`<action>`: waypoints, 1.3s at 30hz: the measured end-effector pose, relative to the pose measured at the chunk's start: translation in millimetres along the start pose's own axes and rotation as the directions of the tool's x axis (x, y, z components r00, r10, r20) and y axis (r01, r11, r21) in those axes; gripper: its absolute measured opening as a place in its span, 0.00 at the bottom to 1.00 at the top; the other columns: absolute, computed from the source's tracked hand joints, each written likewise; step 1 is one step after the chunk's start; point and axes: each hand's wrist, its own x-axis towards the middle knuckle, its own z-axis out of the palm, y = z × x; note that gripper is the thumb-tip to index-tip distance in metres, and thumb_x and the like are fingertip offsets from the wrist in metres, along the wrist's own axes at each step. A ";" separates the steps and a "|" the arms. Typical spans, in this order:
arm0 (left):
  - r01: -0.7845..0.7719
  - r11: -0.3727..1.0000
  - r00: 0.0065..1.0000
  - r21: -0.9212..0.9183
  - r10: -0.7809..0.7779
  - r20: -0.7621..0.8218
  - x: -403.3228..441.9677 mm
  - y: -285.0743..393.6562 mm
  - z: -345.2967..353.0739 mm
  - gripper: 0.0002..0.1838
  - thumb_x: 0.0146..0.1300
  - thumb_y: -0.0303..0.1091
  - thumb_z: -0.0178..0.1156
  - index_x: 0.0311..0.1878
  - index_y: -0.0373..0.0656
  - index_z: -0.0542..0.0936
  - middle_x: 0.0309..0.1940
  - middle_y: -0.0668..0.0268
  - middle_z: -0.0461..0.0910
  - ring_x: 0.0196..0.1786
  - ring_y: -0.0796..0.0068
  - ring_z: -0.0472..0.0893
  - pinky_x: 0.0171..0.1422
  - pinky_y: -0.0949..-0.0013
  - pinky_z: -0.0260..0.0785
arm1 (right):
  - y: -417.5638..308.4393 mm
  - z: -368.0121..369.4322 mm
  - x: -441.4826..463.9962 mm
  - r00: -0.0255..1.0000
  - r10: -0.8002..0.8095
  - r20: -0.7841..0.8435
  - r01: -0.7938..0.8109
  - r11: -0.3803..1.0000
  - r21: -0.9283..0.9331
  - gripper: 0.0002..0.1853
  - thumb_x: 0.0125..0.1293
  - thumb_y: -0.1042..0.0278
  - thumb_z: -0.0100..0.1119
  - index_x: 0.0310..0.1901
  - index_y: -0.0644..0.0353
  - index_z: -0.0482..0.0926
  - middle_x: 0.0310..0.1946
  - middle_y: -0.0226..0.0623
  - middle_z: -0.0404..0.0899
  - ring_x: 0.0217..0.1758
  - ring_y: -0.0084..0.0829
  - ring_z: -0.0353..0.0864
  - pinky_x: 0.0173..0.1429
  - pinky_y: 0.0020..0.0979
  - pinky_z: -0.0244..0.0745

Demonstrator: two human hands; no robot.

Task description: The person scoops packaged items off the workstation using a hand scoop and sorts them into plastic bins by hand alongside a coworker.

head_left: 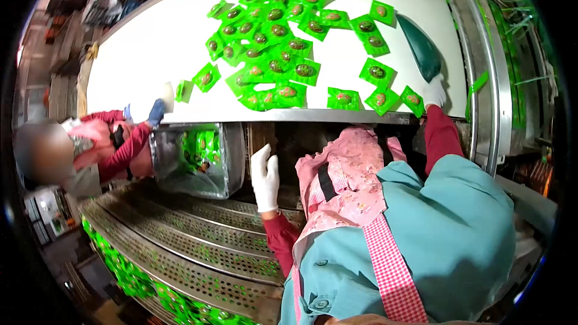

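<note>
Head camera view: a dark green curved tool [419, 48] lies on the right part of a white tabletop [144, 42], its near end in the white-gloved right hand [435, 91], whose fingers are closed on it. Green packets [277, 30] with dark oval centers spread to the tool's left, some overlapping; one [413, 100] lies just beside the glove. The white-gloved left hand [264, 174] is raised below the table's near edge, half open, fingers slightly curled, gripping nothing. Left of it, a clear-lined bin [232, 162] contains more packets. Beside the bin, a co-worker's blue-gloved hand [156, 112] reaches the table near a pale flat object [168, 96]. Perforated metal slats [198, 241] run below.
</note>
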 end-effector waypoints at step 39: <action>0.020 0.832 0.993 0.555 0.049 -0.110 256.8 -108.0 -23.1 0.19 0.52 0.37 0.66 0.48 0.42 0.80 0.50 0.53 0.76 0.56 0.56 0.74 0.58 0.56 0.68 | -366.1 129.6 -111.6 0.278 -0.953 0.123 0.856 0.187 -0.482 0.08 0.59 0.69 0.52 0.31 0.59 0.81 0.24 0.37 0.78 0.26 0.36 0.77 0.27 0.41 0.68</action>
